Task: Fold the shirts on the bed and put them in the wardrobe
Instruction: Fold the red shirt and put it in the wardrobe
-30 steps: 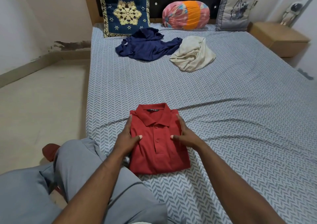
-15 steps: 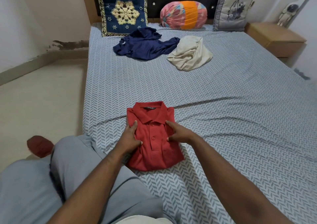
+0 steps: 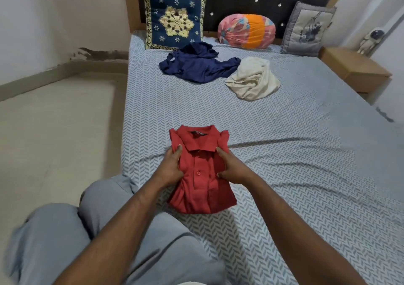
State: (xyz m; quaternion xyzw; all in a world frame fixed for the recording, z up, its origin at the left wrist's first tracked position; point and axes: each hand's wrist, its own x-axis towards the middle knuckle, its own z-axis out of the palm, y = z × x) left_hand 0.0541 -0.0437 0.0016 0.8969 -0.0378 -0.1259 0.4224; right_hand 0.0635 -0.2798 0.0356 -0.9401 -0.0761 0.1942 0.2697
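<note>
My left hand [image 3: 170, 169] and right hand [image 3: 234, 169] gripped the two sides of a folded red shirt [image 3: 201, 188], fingers [image 3: 219, 152] curled round its edges, collar facing up. The red shirt lay on the bed [image 3: 295, 164]. Beyond the red shirt, toward the headboard, a crumpled blue shirt [image 3: 196, 66] and a cream shirt [image 3: 253, 79] lay unfolded side by side.

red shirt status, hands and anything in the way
Left hand, right hand grip red shirt at sides. Folded, on bed. Navy shirt, cream shirt crumpled beyond, not blocking.
</note>
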